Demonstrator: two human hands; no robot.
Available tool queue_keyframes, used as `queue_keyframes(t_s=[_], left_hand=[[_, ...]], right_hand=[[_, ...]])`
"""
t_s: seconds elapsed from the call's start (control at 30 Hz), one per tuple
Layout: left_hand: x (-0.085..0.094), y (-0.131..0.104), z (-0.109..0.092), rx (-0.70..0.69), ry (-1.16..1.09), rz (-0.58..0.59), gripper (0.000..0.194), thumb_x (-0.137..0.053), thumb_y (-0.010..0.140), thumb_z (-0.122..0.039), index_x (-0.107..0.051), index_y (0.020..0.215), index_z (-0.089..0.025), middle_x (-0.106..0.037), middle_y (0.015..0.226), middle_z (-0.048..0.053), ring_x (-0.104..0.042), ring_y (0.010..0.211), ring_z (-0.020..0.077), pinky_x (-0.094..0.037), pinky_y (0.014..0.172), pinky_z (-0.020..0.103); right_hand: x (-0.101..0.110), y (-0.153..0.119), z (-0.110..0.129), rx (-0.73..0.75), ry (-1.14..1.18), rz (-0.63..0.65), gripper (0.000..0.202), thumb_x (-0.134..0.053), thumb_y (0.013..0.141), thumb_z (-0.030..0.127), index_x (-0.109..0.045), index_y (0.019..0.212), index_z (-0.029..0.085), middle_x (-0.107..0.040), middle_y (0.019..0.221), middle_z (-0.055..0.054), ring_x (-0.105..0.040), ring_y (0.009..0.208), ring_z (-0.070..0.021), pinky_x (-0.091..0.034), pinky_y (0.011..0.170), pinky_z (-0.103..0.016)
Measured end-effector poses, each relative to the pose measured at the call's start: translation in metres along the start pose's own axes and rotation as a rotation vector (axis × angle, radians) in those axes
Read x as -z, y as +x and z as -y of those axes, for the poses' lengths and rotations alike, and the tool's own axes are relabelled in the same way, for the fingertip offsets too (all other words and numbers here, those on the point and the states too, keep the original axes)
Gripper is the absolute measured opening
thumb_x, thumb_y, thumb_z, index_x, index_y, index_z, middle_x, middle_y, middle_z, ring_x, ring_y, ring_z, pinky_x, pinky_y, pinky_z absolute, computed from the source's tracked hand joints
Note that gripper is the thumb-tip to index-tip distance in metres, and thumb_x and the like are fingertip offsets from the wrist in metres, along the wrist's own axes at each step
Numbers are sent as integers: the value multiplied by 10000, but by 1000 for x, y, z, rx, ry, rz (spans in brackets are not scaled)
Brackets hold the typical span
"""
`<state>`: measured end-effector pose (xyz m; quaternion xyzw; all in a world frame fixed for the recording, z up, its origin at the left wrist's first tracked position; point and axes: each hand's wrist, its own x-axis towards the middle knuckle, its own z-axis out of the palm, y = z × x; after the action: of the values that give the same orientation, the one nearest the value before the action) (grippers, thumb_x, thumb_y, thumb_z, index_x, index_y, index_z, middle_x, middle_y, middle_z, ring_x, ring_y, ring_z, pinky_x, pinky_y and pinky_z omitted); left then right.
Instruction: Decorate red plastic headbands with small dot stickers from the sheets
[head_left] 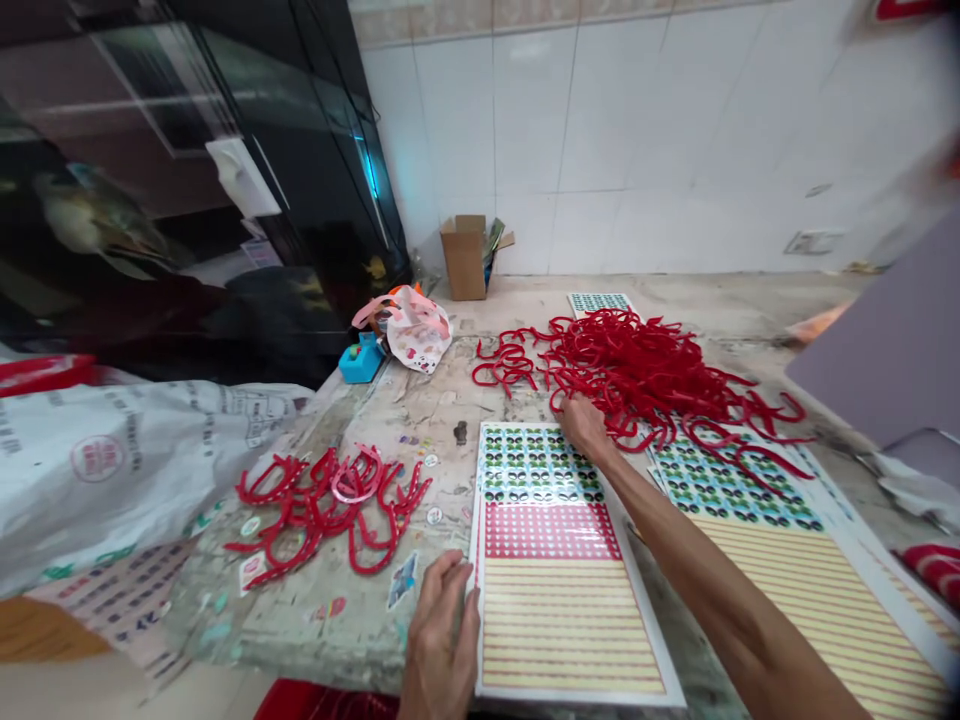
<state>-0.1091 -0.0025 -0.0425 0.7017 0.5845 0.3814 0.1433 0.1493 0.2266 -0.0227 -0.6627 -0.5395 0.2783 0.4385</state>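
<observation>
My left hand (441, 635) rests at the left edge of a sticker sheet (562, 620), its fingers loosely bent and apart, holding nothing. The sheet has rows of green and blue eye-like pictures, a pink band with small pale dots and yellow strips below. My right hand (585, 428) reaches over the sheet's top right corner, its fingers closed on a red curved strip (556, 398) at the near edge of a tangled pile of red strips (637, 365). The fingertips are partly hidden. More red curved strips (322, 515) lie in a loose group on the left.
More printed sheets (810, 590) lie at the right, partly under the pile, and another sheet (600, 302) lies behind it. A blue tape dispenser (361, 358), a pink-and-white bag (418, 330) and a cardboard box (465, 262) stand toward the back. White sacking (150, 460) borders the table's left side.
</observation>
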Motion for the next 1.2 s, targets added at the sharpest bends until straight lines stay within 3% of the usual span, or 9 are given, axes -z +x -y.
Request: queue_keyframes(t_s=[0.13, 0.23, 0.37, 0.53, 0.63, 0.77, 0.87, 1.0, 1.2], left_hand=[[4, 1, -3, 24, -99, 5, 240, -486, 826, -214, -657, 982, -153, -634, 1056, 123, -614, 987, 219, -512, 855, 328], [-1, 8, -13, 92, -258, 12, 210, -511, 815, -248, -681, 908, -168, -668, 951, 103, -632, 907, 217, -517, 812, 320], [-7, 17, -41, 255, -500, 131, 202, -526, 816, -300, -690, 834, -181, -676, 887, 85, -630, 834, 211, -503, 754, 300], [-4, 26, -66, 482, -735, 227, 228, -551, 810, -337, -685, 845, -155, -669, 736, 57, -618, 726, 176, -464, 722, 267], [-7, 27, -65, 589, -914, 206, 233, -580, 797, -333, -673, 901, -147, -673, 825, 56, -602, 701, 139, -456, 703, 243], [-15, 23, -53, 711, -1190, 156, 259, -603, 789, -329, -648, 952, -134, -654, 888, 67, -584, 654, 108, -462, 694, 257], [-18, 22, -45, 870, -1456, 250, 279, -578, 811, -336, -637, 945, -98, -641, 862, 95, -582, 631, 113, -477, 643, 272], [-16, 27, -40, 1052, -1715, 380, 232, -568, 830, -266, -635, 889, -52, -595, 757, 65, -546, 578, 73, -472, 577, 202], [-6, 36, -43, 1096, -1937, 455, 168, -499, 869, -183, -597, 863, -47, -478, 703, 7, -425, 489, 6, -382, 434, 90]], right_hand=[[15, 6, 3, -32, 249, 18, 197, -598, 706, 360, -639, 736, 169, -645, 752, -36, -597, 749, -187, -443, 650, -274], [37, -9, 8, -52, 452, 58, 317, -582, 719, 473, -610, 860, 191, -630, 762, -14, -560, 613, -122, -461, 580, -255], [51, -56, 15, -80, 650, 197, 321, -653, 690, 473, -604, 842, 194, -621, 782, -13, -544, 598, -90, -474, 570, -224], [35, -125, 20, -180, 781, 404, 287, -689, 699, 409, -612, 852, 179, -625, 793, -36, -544, 618, -102, -427, 499, -199], [21, -157, 23, -232, 830, 538, 256, -690, 715, 376, -601, 857, 182, -587, 729, -6, -504, 584, -91, -408, 527, -206], [15, -182, 26, -186, 823, 671, 197, -628, 782, 364, -574, 853, 189, -503, 687, 22, -392, 529, -69, -332, 496, -198], [17, -189, 25, -195, 894, 672, 203, -618, 781, 377, -551, 875, 209, -494, 783, 2, -397, 587, -85, -327, 505, -205], [17, -192, 20, -213, 928, 685, 250, -625, 747, 427, -529, 846, 219, -441, 749, -5, -362, 587, -107, -308, 479, -216], [14, -197, 16, -199, 992, 708, 270, -609, 738, 460, -485, 794, 226, -400, 707, 2, -321, 556, -108, -303, 480, -228]])
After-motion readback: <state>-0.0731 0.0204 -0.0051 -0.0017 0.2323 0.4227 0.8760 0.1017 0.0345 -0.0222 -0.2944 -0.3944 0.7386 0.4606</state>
